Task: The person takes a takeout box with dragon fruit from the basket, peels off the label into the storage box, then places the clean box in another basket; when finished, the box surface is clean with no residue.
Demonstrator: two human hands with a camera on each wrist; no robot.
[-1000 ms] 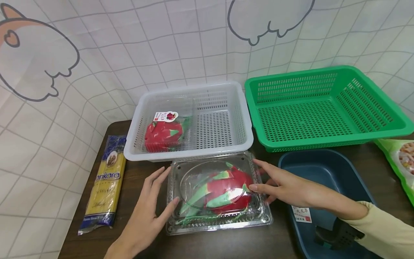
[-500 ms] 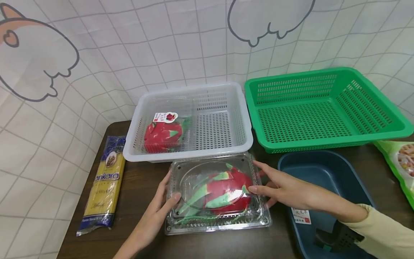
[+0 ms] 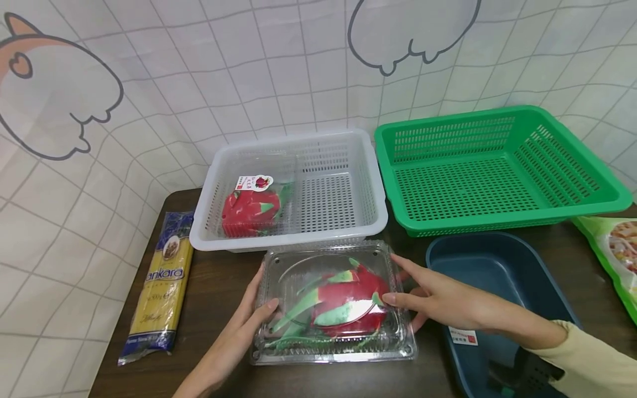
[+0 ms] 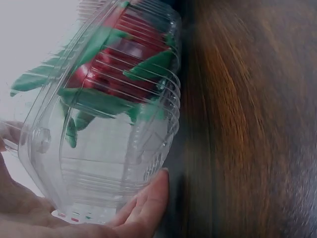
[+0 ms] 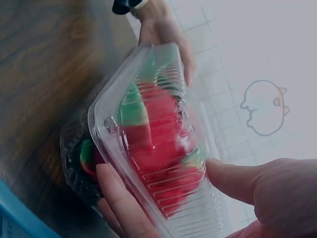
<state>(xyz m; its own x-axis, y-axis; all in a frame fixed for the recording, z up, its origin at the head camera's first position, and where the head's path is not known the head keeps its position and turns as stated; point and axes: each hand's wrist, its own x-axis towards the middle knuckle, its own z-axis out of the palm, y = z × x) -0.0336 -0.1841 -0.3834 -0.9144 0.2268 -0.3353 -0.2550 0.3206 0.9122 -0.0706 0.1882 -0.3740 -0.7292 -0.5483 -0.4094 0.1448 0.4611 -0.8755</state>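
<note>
We note left grip (image 3: 240, 326) and right grip (image 3: 440, 298) clamped on opposite sides of the clear dragon-fruit clamshell (image 3: 333, 303), lower centre of frame; uneven squeezing could, we judge, buckle its thin plastic.

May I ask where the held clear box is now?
In the head view, the clear box is at lower centre, below the white basket and left of the blue tray.

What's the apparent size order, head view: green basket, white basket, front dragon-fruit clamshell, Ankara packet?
1. Green basket
2. White basket and front dragon-fruit clamshell: too close to rank; the latter is nearer the camera
3. Ankara packet
</note>
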